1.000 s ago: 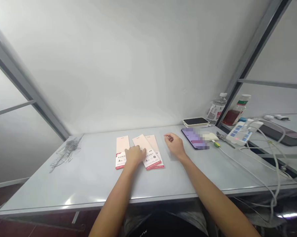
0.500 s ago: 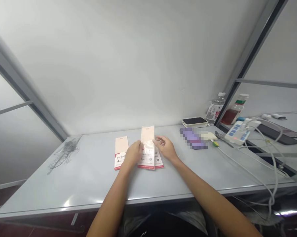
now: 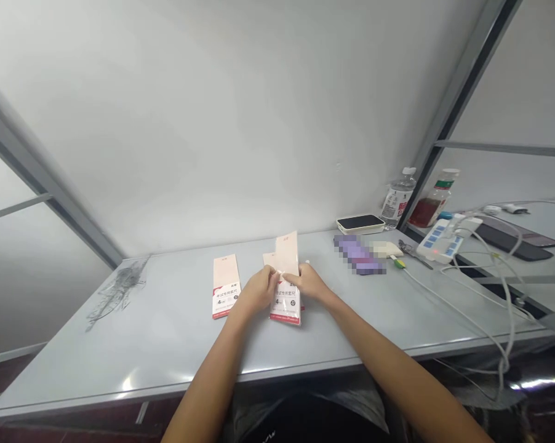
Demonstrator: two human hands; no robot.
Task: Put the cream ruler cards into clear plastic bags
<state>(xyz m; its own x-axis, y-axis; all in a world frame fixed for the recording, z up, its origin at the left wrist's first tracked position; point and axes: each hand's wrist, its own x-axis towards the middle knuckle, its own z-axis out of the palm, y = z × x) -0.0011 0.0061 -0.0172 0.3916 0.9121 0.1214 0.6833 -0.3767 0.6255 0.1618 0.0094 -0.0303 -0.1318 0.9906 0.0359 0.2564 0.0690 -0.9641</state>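
Both hands grip a flat ruler-set packet (image 3: 285, 307), pale pink above and white with a red bottom strip below. My left hand (image 3: 259, 290) pinches its left edge at mid-height. At the right edge, my right hand (image 3: 311, 284) is closed with the thumb across the front. Behind the held packet, another pale pink packet (image 3: 269, 261) shows only in part. A similar ruler-set packet (image 3: 226, 271) lies flat on the grey table to the left of my left hand.
A tangled dark clump (image 3: 123, 286) lies on the left. Toward the right are a phone (image 3: 360, 223), a blurred purple item (image 3: 358, 255), a water bottle (image 3: 397, 200), a jar with reddish liquid (image 3: 429, 209), a power strip (image 3: 443, 241) and loose white cables (image 3: 471, 332). A wall stands behind the table.
The held packet has shifted right and toward me, tilting slightly. My right hand, whose fingers were loosely at the packet's edge, has closed on it.
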